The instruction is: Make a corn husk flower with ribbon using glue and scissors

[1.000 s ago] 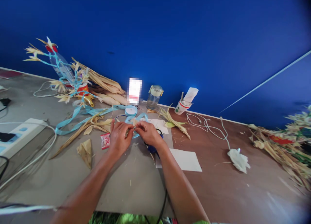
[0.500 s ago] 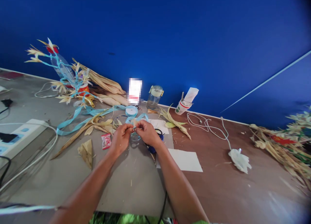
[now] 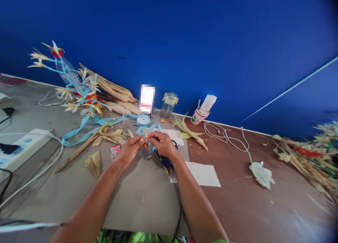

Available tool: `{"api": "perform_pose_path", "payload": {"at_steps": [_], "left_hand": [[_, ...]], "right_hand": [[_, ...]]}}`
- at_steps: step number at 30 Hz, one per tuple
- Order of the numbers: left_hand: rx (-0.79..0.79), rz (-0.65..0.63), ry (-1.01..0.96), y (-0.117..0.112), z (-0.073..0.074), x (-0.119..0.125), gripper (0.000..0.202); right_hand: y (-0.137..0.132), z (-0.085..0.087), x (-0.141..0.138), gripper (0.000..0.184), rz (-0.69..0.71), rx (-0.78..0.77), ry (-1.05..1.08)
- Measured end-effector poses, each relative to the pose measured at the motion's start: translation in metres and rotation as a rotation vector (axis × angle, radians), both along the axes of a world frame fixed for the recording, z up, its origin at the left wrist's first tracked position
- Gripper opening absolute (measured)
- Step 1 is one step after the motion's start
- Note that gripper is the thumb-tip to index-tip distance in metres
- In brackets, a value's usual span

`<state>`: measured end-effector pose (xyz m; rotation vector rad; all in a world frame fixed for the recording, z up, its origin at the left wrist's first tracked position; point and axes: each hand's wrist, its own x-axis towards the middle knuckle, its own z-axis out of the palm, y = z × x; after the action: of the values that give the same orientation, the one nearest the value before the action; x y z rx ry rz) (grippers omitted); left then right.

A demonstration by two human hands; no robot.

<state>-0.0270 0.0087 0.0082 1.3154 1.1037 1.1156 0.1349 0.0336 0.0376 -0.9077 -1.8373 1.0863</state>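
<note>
My left hand (image 3: 132, 149) and my right hand (image 3: 164, 144) meet over the table, both closed in a pinch at the fingertips. Between them is a light blue ribbon (image 3: 139, 129), which loops up behind the fingers. A small pale piece that looks like corn husk (image 3: 145, 131) rises from the pinch; its lower end is hidden by the fingers. Just behind stands a roll of blue ribbon (image 3: 143, 120). A red candy packet (image 3: 114, 151) lies beside my left wrist. Under my right wrist is a dark blue item (image 3: 167, 162), partly covered.
Dried corn husks (image 3: 105, 133) and a husk piece (image 3: 93, 164) lie left. Further back are husk flowers on blue stems (image 3: 83, 90), a glass jar (image 3: 168, 106) and a paper cup (image 3: 198, 116). A power strip (image 3: 25, 146) sits left, white paper (image 3: 203, 174) and a cable (image 3: 237, 148) right.
Both hands have shifted slightly at the ribbon, and my right fingers have changed their bend. My left forearm now covers more of the candy packet. The pinch stays in nearly the same place.
</note>
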Motion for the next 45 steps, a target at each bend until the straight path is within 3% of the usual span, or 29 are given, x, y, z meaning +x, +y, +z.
{"api": "perform_pose_path", "payload": {"at_steps": [5,10,16,24,30,35,38,45], "left_hand": [[0.051,0.104,0.162,-0.003,0.005,0.006,0.026],[0.269,0.31,0.422,-0.005,0.005,0.01,0.014],[0.493,0.418,0.707,-0.008,0.006,0.007,0.015],[0.551,0.469,0.678,-0.011,0.008,0.009,0.016],[0.549,0.49,0.626,-0.01,0.008,0.01,0.015],[0.524,0.497,0.55,-0.009,0.004,0.01,0.014],[0.541,0.495,0.541,-0.009,0.005,0.01,0.013],[0.604,0.462,0.632,-0.011,0.007,0.013,0.012]], "right_hand": [[0.0,-0.002,0.0,0.017,-0.082,0.046,-0.124],[-0.001,-0.003,-0.004,0.016,-0.129,0.071,-0.206],[-0.003,0.002,-0.005,0.016,-0.105,0.126,-0.249],[-0.002,0.001,-0.008,0.01,-0.149,-0.007,-0.031],[-0.003,0.001,-0.013,0.028,-0.108,-0.491,0.287],[-0.003,0.009,-0.008,0.039,0.022,-0.741,0.383],[-0.002,0.013,-0.003,0.039,0.053,-0.771,0.338],[-0.003,0.012,0.0,0.028,-0.014,-0.639,0.327]]}}
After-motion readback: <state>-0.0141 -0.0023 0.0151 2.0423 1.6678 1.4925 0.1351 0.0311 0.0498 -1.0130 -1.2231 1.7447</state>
